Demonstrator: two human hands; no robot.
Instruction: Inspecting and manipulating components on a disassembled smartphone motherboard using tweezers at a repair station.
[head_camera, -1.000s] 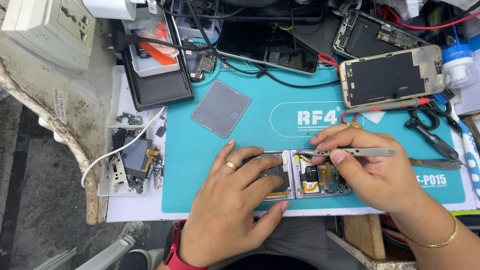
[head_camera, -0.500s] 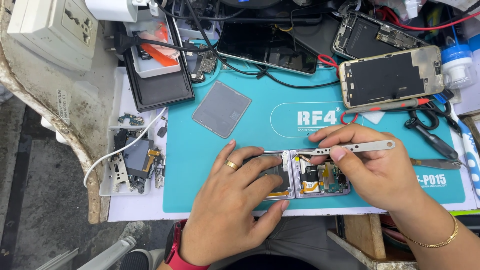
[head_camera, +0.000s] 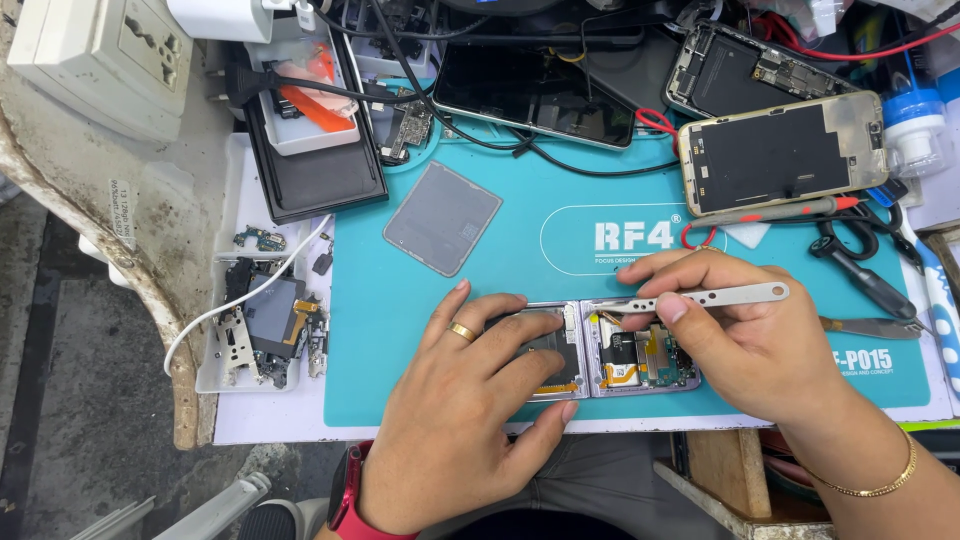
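Bright, even overhead light; soft shadows under hands; mild glare on dark screens; sharp focus throughout.

Left hand (head_camera: 455, 420): lower centre of frame, palm down, fingers spread flat and pressing. Right hand (head_camera: 745, 345): lower right, fingers curled, thumb and forefinger pinched in a tool grip.

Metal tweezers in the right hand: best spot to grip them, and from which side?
Grip the tweezers mid-shaft, as the right hand does, pinching the flat sides from the near side. They lie nearly level, tip toward the opened foldable phone that the left hand steadies, so a mid-body pinch likely gives the best tip control.
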